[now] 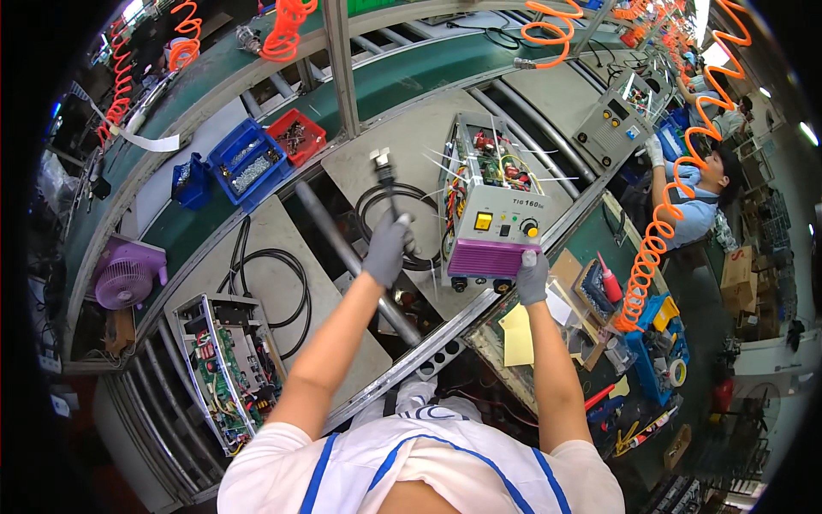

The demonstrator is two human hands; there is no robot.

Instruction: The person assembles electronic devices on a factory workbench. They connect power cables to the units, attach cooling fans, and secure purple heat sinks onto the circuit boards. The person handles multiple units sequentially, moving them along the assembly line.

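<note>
My left hand (390,250), in a grey glove, is closed on a black power cord (393,199); its plug with a pale end (382,161) stands up above the fist. More of the black cord lies coiled beside the machine. My right hand (533,279), gloved too, grips the lower right corner of a grey welding machine (505,224) at its purple finned front strip (488,258). The machine has its cover off, showing circuit boards and coloured wires, with white cable ties sticking out. On its front are a yellow switch and a yellow-rimmed knob.
A second opened machine (229,364) with a black cord lies on the roller line at left. Blue (249,169) and red (295,137) parts bins and a purple fan (127,276) stand beyond. At right are a cluttered green bench, hanging orange air hoses (651,261) and a co-worker (689,197).
</note>
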